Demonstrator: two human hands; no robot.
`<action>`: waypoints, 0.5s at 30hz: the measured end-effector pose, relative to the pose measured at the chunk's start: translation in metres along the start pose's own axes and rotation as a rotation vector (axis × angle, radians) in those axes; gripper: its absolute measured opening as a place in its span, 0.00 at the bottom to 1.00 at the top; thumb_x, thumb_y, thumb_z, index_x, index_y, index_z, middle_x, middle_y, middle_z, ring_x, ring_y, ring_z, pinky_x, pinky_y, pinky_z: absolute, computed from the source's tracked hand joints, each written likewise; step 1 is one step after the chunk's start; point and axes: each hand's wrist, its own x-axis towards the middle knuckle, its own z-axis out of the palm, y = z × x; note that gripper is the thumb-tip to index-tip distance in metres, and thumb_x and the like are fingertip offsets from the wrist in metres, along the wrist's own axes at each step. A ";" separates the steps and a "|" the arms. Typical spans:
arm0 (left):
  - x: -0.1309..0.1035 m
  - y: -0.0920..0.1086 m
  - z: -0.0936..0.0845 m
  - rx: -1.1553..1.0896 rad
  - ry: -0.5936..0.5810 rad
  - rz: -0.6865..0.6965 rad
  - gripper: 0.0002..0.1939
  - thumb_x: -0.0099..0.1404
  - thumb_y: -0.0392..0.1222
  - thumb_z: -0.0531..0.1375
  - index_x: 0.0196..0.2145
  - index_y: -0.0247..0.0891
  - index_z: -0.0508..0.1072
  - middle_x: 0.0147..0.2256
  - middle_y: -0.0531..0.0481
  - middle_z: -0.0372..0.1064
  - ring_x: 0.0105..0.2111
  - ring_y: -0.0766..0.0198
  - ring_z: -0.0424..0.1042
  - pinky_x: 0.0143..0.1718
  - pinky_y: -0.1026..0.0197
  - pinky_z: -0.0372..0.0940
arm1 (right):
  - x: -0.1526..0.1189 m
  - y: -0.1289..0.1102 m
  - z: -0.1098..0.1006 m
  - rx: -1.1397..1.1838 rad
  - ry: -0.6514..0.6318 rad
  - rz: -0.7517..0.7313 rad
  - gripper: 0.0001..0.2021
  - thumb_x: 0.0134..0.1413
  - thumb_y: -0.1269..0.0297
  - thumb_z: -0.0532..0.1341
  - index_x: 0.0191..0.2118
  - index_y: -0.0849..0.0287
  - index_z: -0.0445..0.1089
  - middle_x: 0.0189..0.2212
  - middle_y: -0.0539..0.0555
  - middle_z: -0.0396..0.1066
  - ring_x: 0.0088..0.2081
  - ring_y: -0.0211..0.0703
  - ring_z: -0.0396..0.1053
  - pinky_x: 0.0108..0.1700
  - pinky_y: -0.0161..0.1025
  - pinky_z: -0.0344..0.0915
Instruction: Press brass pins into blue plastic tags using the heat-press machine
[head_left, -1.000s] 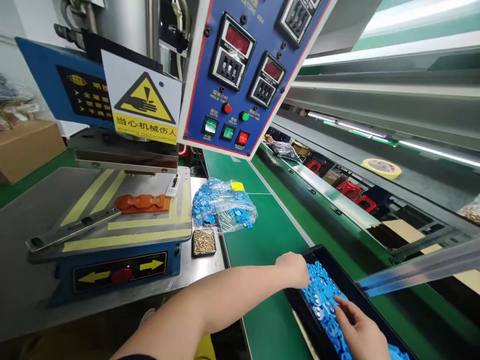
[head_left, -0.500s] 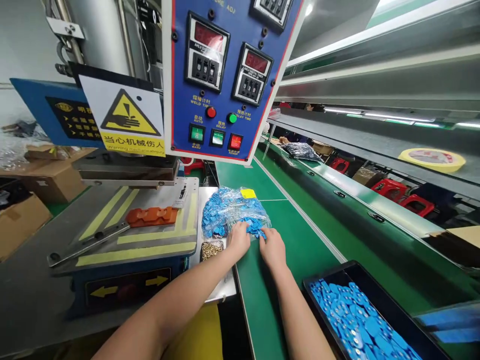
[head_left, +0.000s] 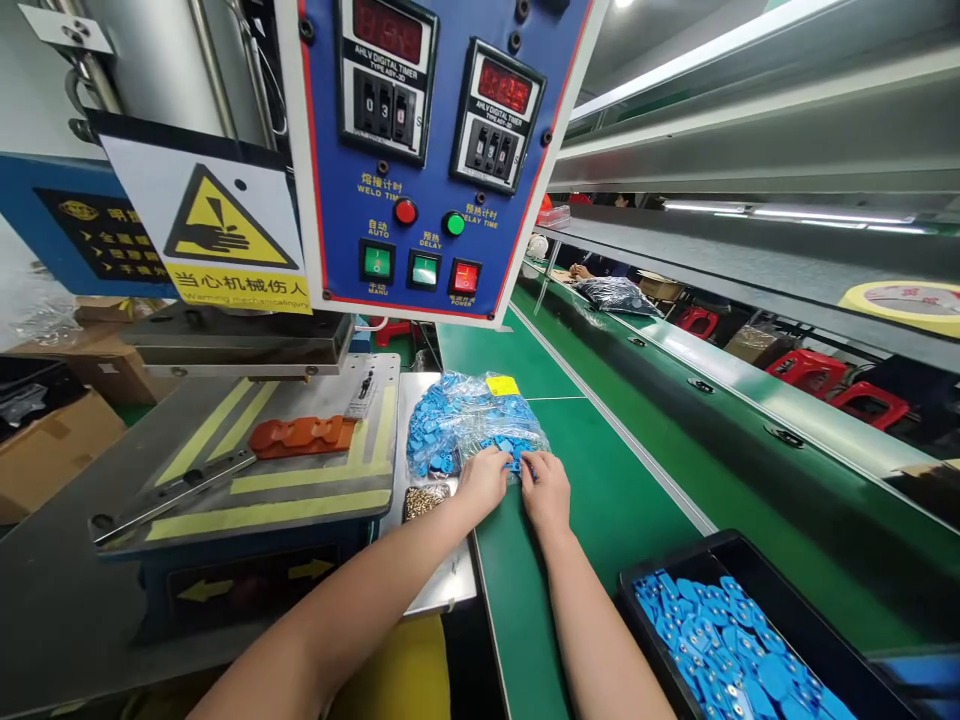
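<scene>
From here I see both bare hands at the near edge of a clear, crinkly plastic bag [head_left: 486, 418], which bears a yellow label and straddles the pale metal ledge and green worktop [head_left: 615, 480]. The left hand [head_left: 481, 482] and right hand [head_left: 547, 490] are near each other but apart, fingers curled in at the small blue plastic pieces [head_left: 508, 446] by its near right side. Their tips are hidden, so I cannot tell whether either is clamped on a piece.

The pieces look light, stiff and smooth, probably slippery against one another yet hardly fragile; a fingertip pinch on the outer edges should suit them. The thin film looks soft and apt to cling or snag.

Brass-coloured metal bits [head_left: 424, 499] sit just left of the left hand; a black tray [head_left: 817, 622] of blue parts with metal centres stands near right.
</scene>
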 end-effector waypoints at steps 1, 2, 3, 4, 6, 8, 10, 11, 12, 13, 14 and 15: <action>-0.008 -0.001 0.000 -0.025 0.001 0.039 0.15 0.65 0.34 0.53 0.45 0.39 0.75 0.43 0.44 0.72 0.43 0.57 0.71 0.48 0.57 0.65 | -0.004 -0.002 -0.003 0.022 0.009 0.003 0.13 0.62 0.66 0.53 0.41 0.58 0.75 0.38 0.59 0.73 0.42 0.48 0.68 0.46 0.44 0.66; -0.017 -0.002 0.000 -0.054 -0.005 0.084 0.15 0.65 0.33 0.52 0.45 0.39 0.75 0.42 0.44 0.73 0.42 0.58 0.72 0.47 0.57 0.66 | -0.009 -0.004 -0.007 0.048 0.010 0.002 0.13 0.61 0.66 0.53 0.41 0.58 0.75 0.38 0.58 0.73 0.41 0.47 0.69 0.46 0.43 0.67; -0.026 -0.004 0.000 -0.084 -0.014 0.135 0.15 0.65 0.32 0.52 0.44 0.39 0.75 0.41 0.45 0.73 0.42 0.58 0.72 0.47 0.57 0.66 | -0.015 -0.005 -0.011 0.081 0.003 -0.002 0.12 0.61 0.66 0.53 0.41 0.57 0.75 0.38 0.58 0.74 0.41 0.46 0.70 0.46 0.43 0.67; -0.035 -0.005 0.001 -0.111 -0.027 0.188 0.15 0.65 0.31 0.52 0.44 0.39 0.75 0.41 0.45 0.73 0.42 0.58 0.72 0.46 0.57 0.66 | -0.023 -0.007 -0.016 0.119 -0.012 -0.006 0.12 0.60 0.67 0.54 0.40 0.56 0.75 0.38 0.57 0.74 0.41 0.45 0.71 0.46 0.42 0.68; -0.050 -0.009 0.003 -0.153 -0.063 0.289 0.16 0.63 0.29 0.51 0.42 0.39 0.75 0.41 0.45 0.74 0.42 0.58 0.72 0.47 0.56 0.66 | -0.041 -0.009 -0.028 0.192 -0.051 -0.005 0.11 0.59 0.68 0.54 0.39 0.56 0.75 0.38 0.57 0.75 0.40 0.45 0.72 0.45 0.42 0.69; -0.060 -0.011 0.005 -0.199 -0.103 0.378 0.18 0.61 0.26 0.51 0.40 0.38 0.75 0.40 0.45 0.75 0.43 0.58 0.72 0.48 0.55 0.66 | -0.061 -0.009 -0.042 0.232 -0.092 0.014 0.11 0.59 0.68 0.54 0.38 0.56 0.75 0.38 0.58 0.75 0.40 0.46 0.73 0.45 0.42 0.69; -0.062 -0.013 0.009 -0.246 -0.137 0.428 0.19 0.59 0.23 0.50 0.38 0.37 0.76 0.40 0.46 0.75 0.43 0.58 0.72 0.47 0.55 0.67 | -0.078 -0.008 -0.054 0.226 -0.119 0.040 0.12 0.59 0.68 0.54 0.37 0.56 0.75 0.40 0.58 0.75 0.41 0.46 0.73 0.45 0.43 0.70; -0.061 -0.013 0.010 -0.268 -0.148 0.434 0.20 0.58 0.22 0.49 0.36 0.37 0.76 0.39 0.46 0.76 0.43 0.59 0.72 0.47 0.56 0.67 | -0.086 -0.007 -0.060 0.220 -0.128 0.050 0.12 0.58 0.69 0.53 0.37 0.56 0.75 0.40 0.58 0.75 0.42 0.46 0.73 0.45 0.43 0.70; -0.060 -0.013 0.012 -0.288 -0.156 0.430 0.20 0.57 0.21 0.49 0.34 0.37 0.76 0.40 0.46 0.76 0.43 0.60 0.73 0.47 0.56 0.67 | -0.092 -0.006 -0.064 0.213 -0.132 0.058 0.13 0.58 0.69 0.53 0.37 0.56 0.75 0.41 0.58 0.75 0.43 0.46 0.73 0.46 0.44 0.70; -0.058 -0.014 0.013 -0.304 -0.165 0.423 0.20 0.55 0.20 0.49 0.32 0.37 0.76 0.40 0.46 0.76 0.43 0.60 0.73 0.48 0.57 0.67 | -0.096 -0.005 -0.068 0.206 -0.128 0.063 0.13 0.57 0.71 0.52 0.38 0.56 0.74 0.42 0.58 0.75 0.43 0.46 0.73 0.47 0.44 0.70; -0.056 -0.015 0.014 -0.318 -0.172 0.415 0.21 0.54 0.20 0.48 0.31 0.37 0.76 0.41 0.46 0.75 0.44 0.60 0.73 0.49 0.57 0.67 | -0.100 -0.004 -0.070 0.199 -0.115 0.066 0.14 0.56 0.72 0.51 0.38 0.56 0.74 0.42 0.58 0.75 0.44 0.46 0.73 0.47 0.44 0.70; -0.055 -0.015 0.014 -0.329 -0.176 0.411 0.21 0.53 0.19 0.48 0.31 0.37 0.76 0.43 0.46 0.75 0.46 0.60 0.72 0.50 0.56 0.66 | -0.102 -0.004 -0.072 0.191 -0.095 0.068 0.14 0.54 0.73 0.51 0.39 0.57 0.73 0.42 0.57 0.75 0.45 0.45 0.73 0.48 0.44 0.69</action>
